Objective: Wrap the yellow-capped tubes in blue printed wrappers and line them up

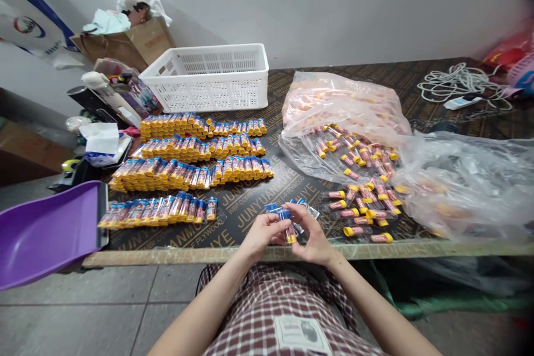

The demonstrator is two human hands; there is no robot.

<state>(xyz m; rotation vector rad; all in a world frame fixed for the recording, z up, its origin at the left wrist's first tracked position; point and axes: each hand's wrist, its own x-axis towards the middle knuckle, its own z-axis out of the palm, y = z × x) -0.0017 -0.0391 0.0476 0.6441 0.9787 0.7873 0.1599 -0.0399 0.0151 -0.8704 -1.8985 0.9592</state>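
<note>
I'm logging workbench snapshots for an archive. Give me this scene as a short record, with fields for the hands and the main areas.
Left hand: holds a small tube with a yellow end
Right hand: fingers at the same tube; firmness of grip unclear
Left of hands: four rows of blue-and-yellow tubes
Behind rows: white basket
Right of hands: loose yellow-capped tubes
Behind loose tubes: plastic bag holding more
Far left: purple dustpan
Far right: pale cord, loosely coiled
</note>
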